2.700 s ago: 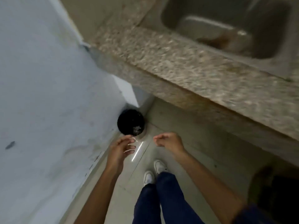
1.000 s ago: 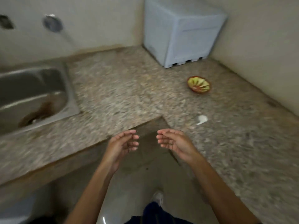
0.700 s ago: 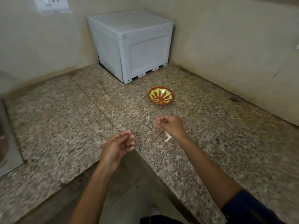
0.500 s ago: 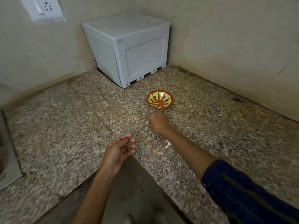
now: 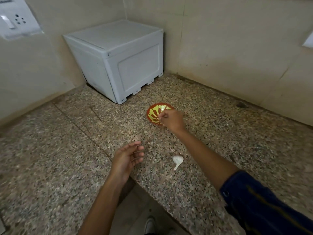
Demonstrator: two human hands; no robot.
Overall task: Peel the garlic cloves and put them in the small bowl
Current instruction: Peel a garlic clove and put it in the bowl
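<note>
Speckled granite counter (image 5: 237, 136), glossy bowl (image 5: 153, 114)

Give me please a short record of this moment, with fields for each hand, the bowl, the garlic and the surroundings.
right hand: over the small bowl's near rim, fingers curled; what it holds cannot be seen
left hand: open, hovering at the counter edge, empty
small bowl: red and yellow, on the counter
garlic: unpeeled, lying between the arms
surroundings: grey box in the corner

Red bowl (image 5: 153, 114), yellow rays; white garlic (image 5: 177, 160); speckled granite counter (image 5: 67, 150).
</note>
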